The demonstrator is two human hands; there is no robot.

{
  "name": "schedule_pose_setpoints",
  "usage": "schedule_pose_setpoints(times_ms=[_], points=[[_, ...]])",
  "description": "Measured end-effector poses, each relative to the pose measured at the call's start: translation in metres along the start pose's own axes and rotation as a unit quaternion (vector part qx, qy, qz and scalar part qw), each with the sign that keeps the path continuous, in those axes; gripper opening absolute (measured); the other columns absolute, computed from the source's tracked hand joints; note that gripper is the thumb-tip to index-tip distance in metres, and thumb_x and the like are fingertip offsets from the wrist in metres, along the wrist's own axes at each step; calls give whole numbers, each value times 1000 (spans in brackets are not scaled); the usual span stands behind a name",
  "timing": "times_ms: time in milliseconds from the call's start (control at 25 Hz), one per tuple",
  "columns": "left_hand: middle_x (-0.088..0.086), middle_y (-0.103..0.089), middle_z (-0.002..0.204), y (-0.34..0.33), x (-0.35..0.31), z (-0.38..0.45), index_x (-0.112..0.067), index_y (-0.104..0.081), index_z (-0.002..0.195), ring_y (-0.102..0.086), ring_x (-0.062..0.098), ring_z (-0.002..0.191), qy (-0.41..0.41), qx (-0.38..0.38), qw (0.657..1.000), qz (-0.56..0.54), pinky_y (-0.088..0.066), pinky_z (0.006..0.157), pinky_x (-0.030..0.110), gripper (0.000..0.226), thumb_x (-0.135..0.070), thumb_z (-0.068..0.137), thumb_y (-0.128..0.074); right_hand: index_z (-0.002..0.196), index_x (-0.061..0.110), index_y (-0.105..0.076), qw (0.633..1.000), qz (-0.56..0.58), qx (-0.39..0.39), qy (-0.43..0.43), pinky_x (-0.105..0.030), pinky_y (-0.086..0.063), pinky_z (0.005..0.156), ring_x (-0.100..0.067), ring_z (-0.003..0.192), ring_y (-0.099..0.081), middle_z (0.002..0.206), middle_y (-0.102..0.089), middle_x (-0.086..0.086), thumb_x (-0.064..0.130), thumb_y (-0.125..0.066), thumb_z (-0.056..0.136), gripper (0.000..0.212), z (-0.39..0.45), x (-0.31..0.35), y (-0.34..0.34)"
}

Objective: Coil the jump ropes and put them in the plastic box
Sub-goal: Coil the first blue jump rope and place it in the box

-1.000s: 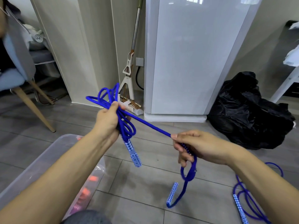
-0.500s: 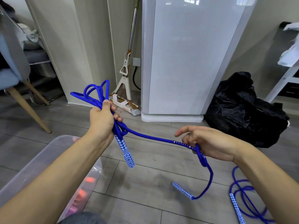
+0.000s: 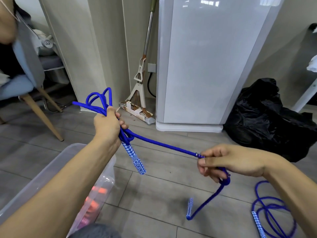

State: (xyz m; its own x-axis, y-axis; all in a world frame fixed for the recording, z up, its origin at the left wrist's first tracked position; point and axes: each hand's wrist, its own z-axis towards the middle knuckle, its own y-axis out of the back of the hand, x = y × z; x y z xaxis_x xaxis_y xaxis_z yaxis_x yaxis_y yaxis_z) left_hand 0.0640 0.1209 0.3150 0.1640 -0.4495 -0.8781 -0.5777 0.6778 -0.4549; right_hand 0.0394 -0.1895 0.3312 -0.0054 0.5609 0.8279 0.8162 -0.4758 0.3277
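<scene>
Rope [image 3: 164,145], braided blue, taut between hands.

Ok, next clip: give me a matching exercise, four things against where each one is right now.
Things:
1. coiled rope bundle
2. dangling patterned handle
3. second jump rope
4. plastic box

Places:
A. loose on the floor, lower right
B. gripped in the left hand
C. on the floor under the left forearm
D. hanging below the right hand on the rope's free end

Pairs: 1-B, 2-D, 3-A, 4-C
</scene>
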Motion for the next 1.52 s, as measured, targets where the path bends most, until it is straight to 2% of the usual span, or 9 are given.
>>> schedule_pose_setpoints(times_ms=[200, 360, 480, 720, 840, 1040, 1280, 1400, 1520], points=[[4, -58, 73, -19, 12, -37, -5, -48, 97, -30, 14, 43, -47, 206, 962, 174, -30, 40, 23, 19, -22, 105, -42, 88, 9, -63, 989, 71, -108, 73, -34, -18, 53, -18, 54, -16, 61, -22, -2, 33, -49, 103, 31, 12, 27, -18], [22, -52, 71, -33, 23, -71, -5, -49, 94, -31, 16, 44, -43, 329, 906, 264, -27, 43, 27, 22, -23, 105, -42, 80, 15, -59, 957, 10, -254, 142, -29, -24, 48, -11, 48, -24, 52, -31, 7, 31, -47, 104, 31, 36, 41, -41], [10, -41, 56, -35, 30, -76, -10, -46, 90, -32, 14, 43, -46, 358, 891, 275, -30, 40, 25, 20, -23, 104, -44, 75, 18, -57, 935, 24, -326, 138, -31, -27, 49, -11, 47, -27, 48, -35, 10, 36, -48, 103, 34, 48, 37, -43], [2, -53, 68, -28, 24, -74, -16, -57, 95, -37, 7, 46, -58, 471, 810, 345, -34, 44, 24, 15, -28, 102, -49, 75, 10, -56, 925, 193, -314, 95, -27, -23, 46, -14, 48, -22, 48, -34, 2, 36, -52, 102, 38, 42, 37, -40], [-7, -51, 66, -23, 25, -67, -29, -55, 88, -41, 5, 50, -188, 424, 772, 435, -39, 50, 25, 13, -34, 100, -52, 72, 14, -56, 950, 191, -241, 57, -22, -21, 42, -13, 45, -24, 55, -35, 0, 34, -65, 95, 31, 31, 31, -30], [3, -58, 69, -13, 32, -31, -19, -56, 82, -44, 14, 49, -148, 209, 903, 345, -41, 54, 34, 21, -30, 99, -54, 102, 8, -65, 977, 93, -190, 7, -20, -21, 39, -15, 37, -33, 63, -54, -7, 23, -64, 95, 17, 10, 15, -6], [5, -53, 65, -1, 30, -4, -6, -53, 95, -62, 21, 55, -8, 15, 986, 165, -59, 61, 39, 14, -16, 103, -47, 86, 6, -65, 972, 78, -213, 51, -25, -28, 44, -18, 41, -34, 56, -37, -6, 29, -50, 103, 32, -3, 3, 10], [4, -48, 64, -4, 31, -11, -8, -52, 93, -56, 18, 47, 32, 31, 985, 165, -54, 50, 33, 14, -16, 103, -46, 90, 1, -62, 959, 109, -256, 56, -23, -19, 41, -16, 37, -29, 56, -39, -7, 25, -46, 104, 32, -3, 7, 10], [4, -47, 62, -21, 38, -40, -8, -51, 88, -57, 18, 43, 46, 157, 968, 190, -58, 58, 42, 18, -15, 103, -46, 89, 0, -59, 920, 133, -360, 87, -19, -15, 39, -12, 33, -23, 53, -38, -8, 21, -43, 106, 31, 13, 20, 1]])
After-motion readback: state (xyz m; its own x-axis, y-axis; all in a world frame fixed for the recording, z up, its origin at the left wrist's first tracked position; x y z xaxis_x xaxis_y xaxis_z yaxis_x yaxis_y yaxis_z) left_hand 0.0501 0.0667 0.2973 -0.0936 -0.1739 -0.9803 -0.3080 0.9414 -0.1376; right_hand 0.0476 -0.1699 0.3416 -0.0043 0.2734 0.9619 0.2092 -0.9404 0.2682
